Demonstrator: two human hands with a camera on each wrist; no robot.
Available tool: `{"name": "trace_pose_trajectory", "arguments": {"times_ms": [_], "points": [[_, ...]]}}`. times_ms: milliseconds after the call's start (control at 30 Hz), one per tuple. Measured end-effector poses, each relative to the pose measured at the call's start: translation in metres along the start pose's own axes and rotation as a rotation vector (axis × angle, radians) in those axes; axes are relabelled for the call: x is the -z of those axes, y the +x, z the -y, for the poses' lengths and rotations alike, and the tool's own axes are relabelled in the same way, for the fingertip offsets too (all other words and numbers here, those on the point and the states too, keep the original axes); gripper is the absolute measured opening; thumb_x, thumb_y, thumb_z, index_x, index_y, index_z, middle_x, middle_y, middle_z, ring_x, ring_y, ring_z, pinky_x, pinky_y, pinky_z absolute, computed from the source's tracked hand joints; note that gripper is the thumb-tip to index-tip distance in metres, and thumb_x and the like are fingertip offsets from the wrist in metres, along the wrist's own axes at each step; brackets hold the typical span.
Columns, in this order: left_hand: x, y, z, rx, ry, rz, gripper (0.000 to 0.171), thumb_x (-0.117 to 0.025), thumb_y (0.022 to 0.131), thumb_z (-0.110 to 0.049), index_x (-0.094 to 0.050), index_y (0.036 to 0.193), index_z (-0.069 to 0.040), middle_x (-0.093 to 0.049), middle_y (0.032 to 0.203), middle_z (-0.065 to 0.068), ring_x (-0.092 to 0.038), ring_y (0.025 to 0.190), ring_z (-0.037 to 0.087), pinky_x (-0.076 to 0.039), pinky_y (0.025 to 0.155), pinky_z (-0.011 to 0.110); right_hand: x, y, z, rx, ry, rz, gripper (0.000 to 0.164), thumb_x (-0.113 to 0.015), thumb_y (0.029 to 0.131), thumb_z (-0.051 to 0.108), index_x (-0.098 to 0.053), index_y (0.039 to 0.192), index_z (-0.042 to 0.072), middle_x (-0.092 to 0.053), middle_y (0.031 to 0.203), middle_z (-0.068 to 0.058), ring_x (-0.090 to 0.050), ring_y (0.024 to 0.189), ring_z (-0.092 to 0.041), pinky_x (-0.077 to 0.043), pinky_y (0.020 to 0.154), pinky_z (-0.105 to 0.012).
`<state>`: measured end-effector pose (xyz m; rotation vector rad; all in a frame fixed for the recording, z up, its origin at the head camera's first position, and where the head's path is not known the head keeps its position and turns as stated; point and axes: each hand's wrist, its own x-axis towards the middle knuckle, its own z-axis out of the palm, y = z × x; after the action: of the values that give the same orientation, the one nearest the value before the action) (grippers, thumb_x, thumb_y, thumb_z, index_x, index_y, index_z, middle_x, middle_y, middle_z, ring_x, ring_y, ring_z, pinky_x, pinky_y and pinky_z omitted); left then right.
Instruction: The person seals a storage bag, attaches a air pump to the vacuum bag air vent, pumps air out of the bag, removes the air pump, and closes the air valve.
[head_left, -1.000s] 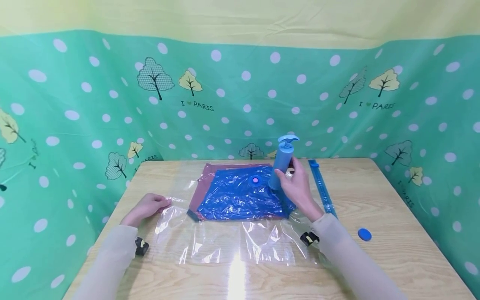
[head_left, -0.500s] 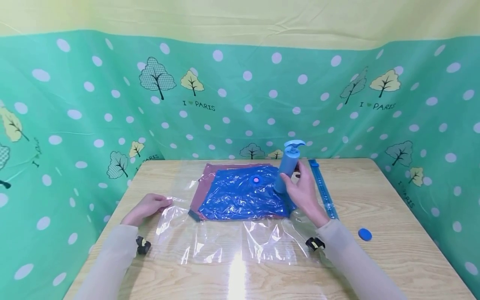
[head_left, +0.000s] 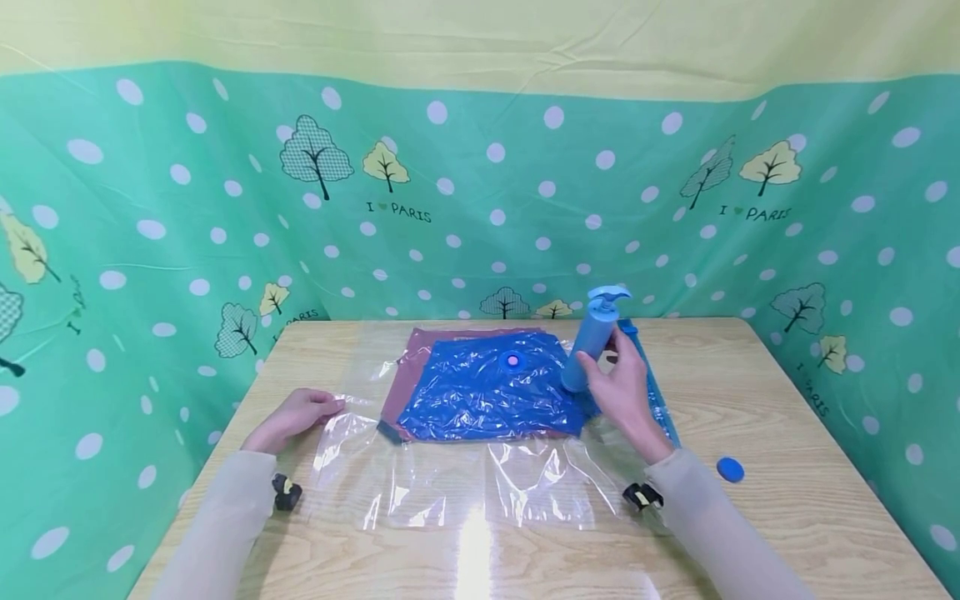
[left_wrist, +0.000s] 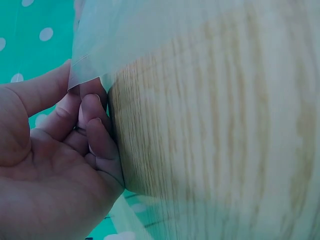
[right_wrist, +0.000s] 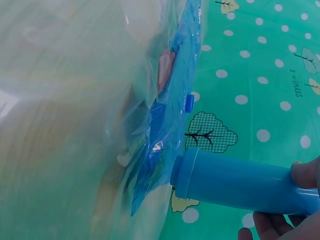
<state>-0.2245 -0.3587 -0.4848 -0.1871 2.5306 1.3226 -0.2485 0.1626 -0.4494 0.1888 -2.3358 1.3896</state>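
A clear vacuum storage bag [head_left: 442,483] lies flat with blue folded fabric [head_left: 472,400] and pinkish fabric [head_left: 405,379] inside. A round valve [head_left: 513,361] sits on its top. My left hand [head_left: 298,414] pinches the bag's left edge between thumb and index finger, its other fingers curled in the left wrist view. My right hand [head_left: 621,379] grips the barrel of a blue hand pump [head_left: 590,343], T-handle up and tilted right. In the right wrist view the pump's nozzle end [right_wrist: 178,170] is close over the bag, to one side of the valve [right_wrist: 189,103].
A blue zip strip [head_left: 658,408] runs along the bag's right edge. The blue round cap [head_left: 730,469] lies on the wooden table [head_left: 795,508] to the right. Green dotted curtain [head_left: 480,192] surrounds the table's back and sides.
My right hand has carried the pump to the right and slightly toward me, away from the valve. The left hand has stayed at the bag's edge.
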Motion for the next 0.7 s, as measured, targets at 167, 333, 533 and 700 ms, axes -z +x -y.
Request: {"name": "trace_pose_trajectory", "arguments": {"times_ms": [167,333,533,700], "points": [[0.002,-0.001,-0.001,-0.013,-0.003,0.006,0.022,-0.067,0.104,-0.02,-0.072,0.092,-0.003,-0.059,0.082,-0.001,-0.051,0.08,0.016,-0.044,0.072,0.028,0.003,-0.001,-0.002,0.002,0.011,-0.011,0.054,-0.075,0.099,0.008,-0.05,0.144,-0.007,-0.061,0.13,-0.026,-0.059,0.117,-0.041,-0.048,0.1,-0.058],[0.002,-0.002,-0.003,-0.009,-0.003,0.013,0.023,-0.067,0.104,-0.021,-0.071,0.09,-0.004,-0.057,0.079,-0.002,-0.05,0.079,0.016,-0.042,0.07,0.029,0.005,-0.002,-0.005,-0.003,0.008,-0.025,0.051,-0.074,0.099,0.008,-0.052,0.142,-0.007,-0.062,0.129,-0.026,-0.06,0.117,-0.041,-0.048,0.099,-0.058],[0.002,-0.003,-0.003,-0.006,-0.001,0.02,0.026,-0.067,0.104,-0.022,-0.065,0.082,-0.008,-0.052,0.074,-0.004,-0.047,0.076,0.016,-0.04,0.068,0.029,0.011,-0.002,-0.007,-0.015,0.028,-0.043,0.051,-0.074,0.098,0.005,-0.052,0.142,-0.008,-0.062,0.129,-0.028,-0.06,0.117,-0.042,-0.048,0.1,-0.059],[0.002,-0.004,-0.001,-0.01,-0.015,0.022,0.026,-0.068,0.104,-0.022,-0.065,0.082,-0.008,-0.051,0.074,-0.004,-0.047,0.076,0.016,-0.039,0.068,0.029,0.019,-0.002,-0.007,-0.048,0.012,-0.051,0.054,-0.073,0.099,0.005,-0.049,0.145,-0.009,-0.06,0.131,-0.031,-0.059,0.119,-0.044,-0.047,0.102,-0.059]]}}
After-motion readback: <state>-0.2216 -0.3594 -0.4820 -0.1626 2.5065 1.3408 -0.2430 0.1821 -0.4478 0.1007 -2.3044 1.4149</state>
